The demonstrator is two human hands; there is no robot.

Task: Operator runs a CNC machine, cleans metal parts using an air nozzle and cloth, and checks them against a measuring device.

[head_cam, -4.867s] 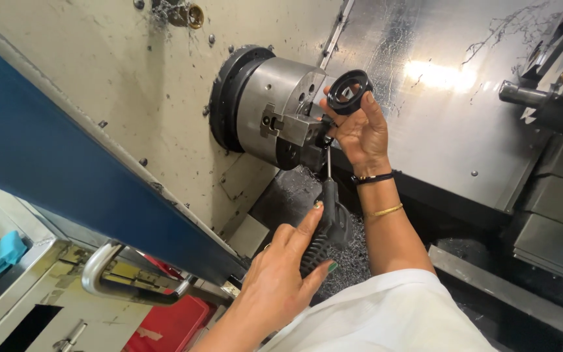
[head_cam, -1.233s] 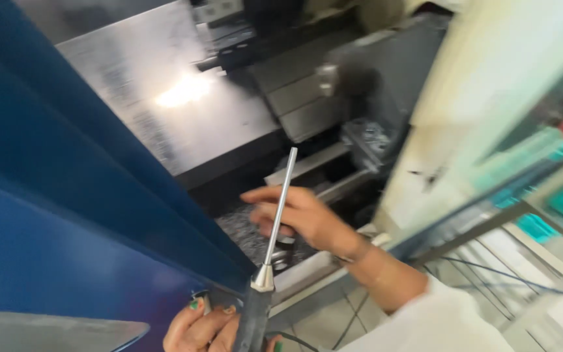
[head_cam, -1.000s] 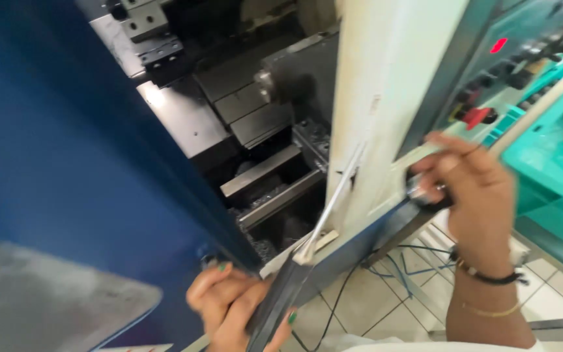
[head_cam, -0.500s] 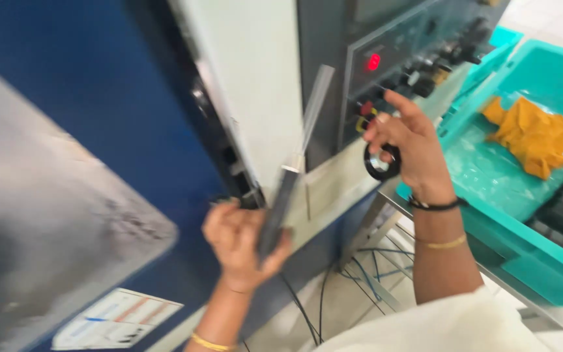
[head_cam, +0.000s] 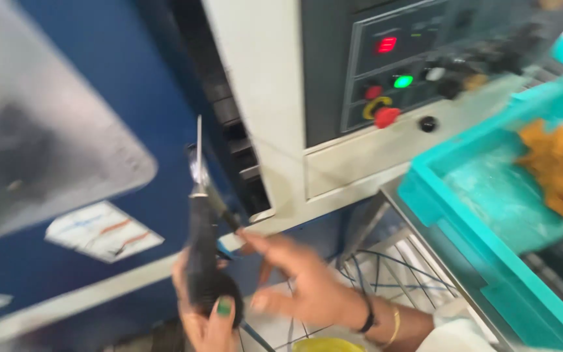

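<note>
The left hand [head_cam: 206, 313] is closed round the black handle of a screwdriver [head_cam: 198, 241], thumb lying across the butt of the handle. The tool stands nearly upright, its thin metal shaft pointing up in front of the blue door [head_cam: 118, 130] of the machine. The right hand [head_cam: 298, 283] is just beside it, palm down, fingers spread and reaching left toward the handle; its fingertips lie close to the tool, but motion blur hides whether they touch it, and it holds nothing that can be seen. A dark band and a gold bangle sit on the right wrist.

Behind the tool, the door carries a grey window [head_cam: 40, 130] and a white label [head_cam: 102, 231]. To the right rises a cream panel with a control box [head_cam: 392, 72]: a red display, a green light, a red knob, a black knob. Further right a teal tray [head_cam: 483, 195] holds an orange rag [head_cam: 562, 166]. Under the hands, cables cross a tiled floor [head_cam: 386, 274]
</note>
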